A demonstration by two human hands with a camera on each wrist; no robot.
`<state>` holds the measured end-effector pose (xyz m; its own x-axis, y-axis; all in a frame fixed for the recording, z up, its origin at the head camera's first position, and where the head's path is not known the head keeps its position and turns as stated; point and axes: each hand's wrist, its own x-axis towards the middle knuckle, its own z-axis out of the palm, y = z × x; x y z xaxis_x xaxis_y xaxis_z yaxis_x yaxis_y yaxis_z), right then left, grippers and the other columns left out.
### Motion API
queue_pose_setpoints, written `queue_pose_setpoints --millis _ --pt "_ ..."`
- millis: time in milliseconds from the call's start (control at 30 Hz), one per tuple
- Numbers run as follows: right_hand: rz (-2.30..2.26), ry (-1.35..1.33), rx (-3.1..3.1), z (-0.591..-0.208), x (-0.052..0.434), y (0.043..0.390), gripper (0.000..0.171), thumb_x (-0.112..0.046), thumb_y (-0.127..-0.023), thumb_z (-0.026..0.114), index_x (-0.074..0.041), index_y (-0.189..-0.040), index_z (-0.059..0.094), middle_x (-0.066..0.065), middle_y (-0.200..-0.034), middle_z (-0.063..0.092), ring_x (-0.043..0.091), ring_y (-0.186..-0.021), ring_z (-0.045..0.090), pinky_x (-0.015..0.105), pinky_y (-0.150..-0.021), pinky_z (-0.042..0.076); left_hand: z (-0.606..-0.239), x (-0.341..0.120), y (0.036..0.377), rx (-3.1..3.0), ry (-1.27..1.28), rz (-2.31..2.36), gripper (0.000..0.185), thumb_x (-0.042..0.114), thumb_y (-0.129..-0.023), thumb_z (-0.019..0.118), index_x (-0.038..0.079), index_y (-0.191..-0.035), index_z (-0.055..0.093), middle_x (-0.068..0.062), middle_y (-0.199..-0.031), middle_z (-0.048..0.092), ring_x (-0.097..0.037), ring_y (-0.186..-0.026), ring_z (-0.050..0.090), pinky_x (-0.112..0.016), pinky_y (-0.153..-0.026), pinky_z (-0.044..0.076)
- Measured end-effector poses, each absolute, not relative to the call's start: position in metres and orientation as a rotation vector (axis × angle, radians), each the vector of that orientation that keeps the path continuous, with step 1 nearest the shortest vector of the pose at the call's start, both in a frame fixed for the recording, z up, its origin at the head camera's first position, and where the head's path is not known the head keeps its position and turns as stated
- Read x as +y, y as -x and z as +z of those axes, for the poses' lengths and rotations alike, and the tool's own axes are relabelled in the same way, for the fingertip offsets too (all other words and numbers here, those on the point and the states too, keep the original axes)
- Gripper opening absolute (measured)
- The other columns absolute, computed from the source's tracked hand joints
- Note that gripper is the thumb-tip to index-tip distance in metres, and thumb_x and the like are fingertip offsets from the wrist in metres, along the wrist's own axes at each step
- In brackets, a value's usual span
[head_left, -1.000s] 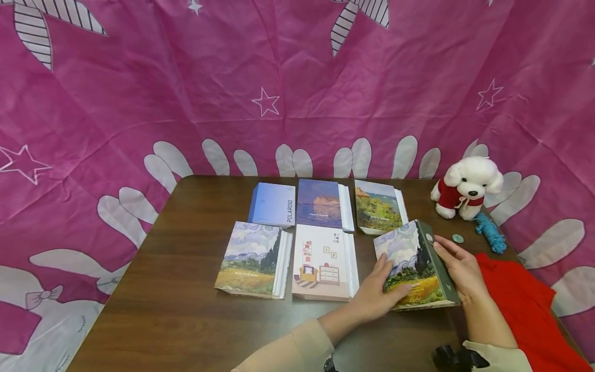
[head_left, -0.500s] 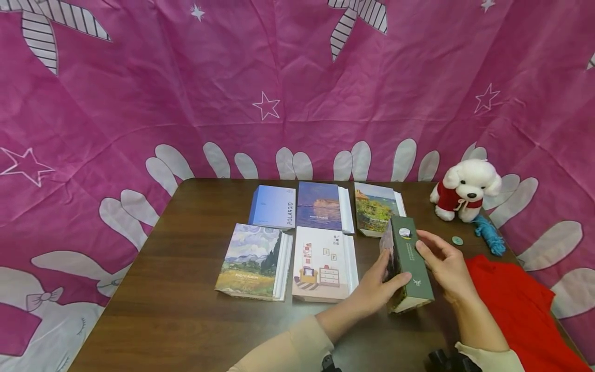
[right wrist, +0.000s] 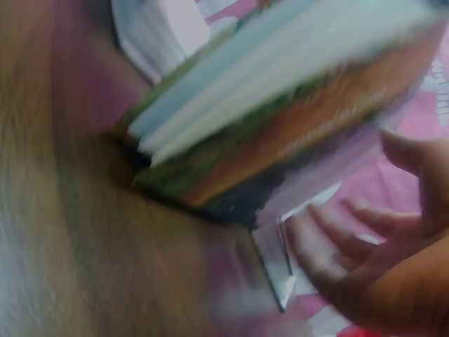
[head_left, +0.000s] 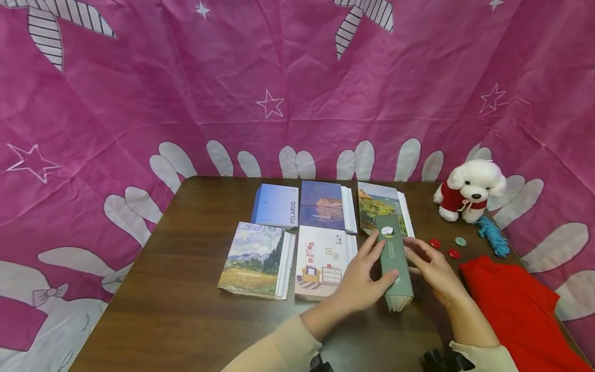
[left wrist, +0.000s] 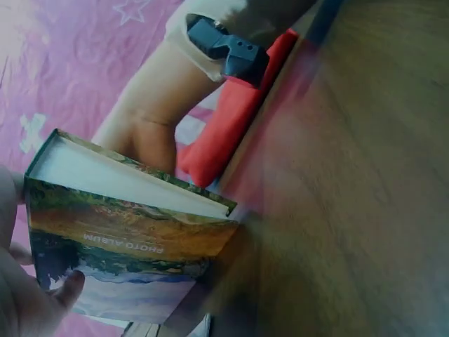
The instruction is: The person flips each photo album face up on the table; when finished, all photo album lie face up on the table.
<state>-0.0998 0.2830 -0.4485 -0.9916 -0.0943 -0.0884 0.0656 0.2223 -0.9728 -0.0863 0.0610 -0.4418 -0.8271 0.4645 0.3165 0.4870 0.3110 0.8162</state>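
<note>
A thick photo album stands with its green spine turned up, right of the pink-white album. My left hand grips it from the left, the thumb over the spine. In the left wrist view its painted cover and page edges show, with the left thumb pressed on the cover. My right hand is at the album's right side, fingers loosely bent. The right wrist view, blurred, has those fingers spread beside the cover, not wrapped around it.
Several albums lie flat in two rows, among them a blue one and a pink-white one. At right are a white toy dog, blue yarn, a green button, red buttons and red cloth.
The album has turned from cover facing up to spine up and shifted left. My right hand has followed leftward and loosened off the spine. Red buttons have come into view behind it.
</note>
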Motion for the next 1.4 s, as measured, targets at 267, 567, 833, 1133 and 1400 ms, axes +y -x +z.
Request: queue_pose_setpoints --millis 267,567,833,1133,1400 --pt "-1.58 0.016 2.368 -0.46 0.284 0.105 0.068 -0.037 -0.108 0.047 0.009 -0.153 0.026 0.033 -0.149 0.039 0.042 -0.134 0.046 0.049 -0.104 0.049 -0.448 0.053 0.09 -2.507 0.85 -1.685 0.068 0.04 -0.102 0.053 -0.001 -0.154 0.038 -0.006 -0.167 0.023 -0.024 -0.149 0.029 -0.034 -0.115 0.037" --pt "-1.507 -0.085 2.434 -0.46 0.291 0.103 0.074 -0.041 -0.105 0.052 0.005 -0.155 0.023 0.036 -0.154 0.03 0.052 -0.141 0.031 0.065 -0.112 0.033 -0.462 0.053 0.086 -2.644 0.656 -1.868 0.072 0.042 -0.101 0.057 0.002 -0.157 0.034 -0.01 -0.167 0.022 -0.03 -0.146 0.035 -0.031 -0.107 0.045" --pt "-1.336 -0.138 2.535 -0.457 0.301 0.104 0.085 -0.048 -0.103 0.053 0.006 -0.157 0.017 0.037 -0.158 0.022 0.055 -0.141 0.028 0.071 -0.11 0.029 -0.464 0.062 0.087 -2.803 0.512 -2.05 0.082 0.05 -0.099 0.056 0.008 -0.161 0.022 -0.006 -0.167 0.021 -0.025 -0.15 0.028 -0.042 -0.12 0.03" --pt "-1.234 -0.105 2.61 -0.461 0.297 0.1 0.083 -0.05 -0.102 0.054 0.005 -0.157 0.023 0.036 -0.157 0.025 0.055 -0.14 0.031 0.071 -0.107 0.033 -0.471 0.061 0.088 -2.737 0.369 -2.215 0.083 0.042 -0.099 0.061 0.003 -0.16 0.022 -0.011 -0.165 0.027 -0.028 -0.148 0.031 -0.043 -0.119 0.031" --pt "-1.186 -0.047 2.678 -0.459 0.292 0.097 0.074 -0.05 -0.102 0.054 0.0 -0.153 0.036 0.037 -0.153 0.033 0.055 -0.139 0.034 0.07 -0.106 0.035 -0.463 0.053 0.084 -2.841 0.54 -1.864 0.087 0.05 -0.102 0.053 -0.001 -0.16 0.014 -0.016 -0.168 0.011 -0.027 -0.153 0.016 -0.044 -0.123 0.019"
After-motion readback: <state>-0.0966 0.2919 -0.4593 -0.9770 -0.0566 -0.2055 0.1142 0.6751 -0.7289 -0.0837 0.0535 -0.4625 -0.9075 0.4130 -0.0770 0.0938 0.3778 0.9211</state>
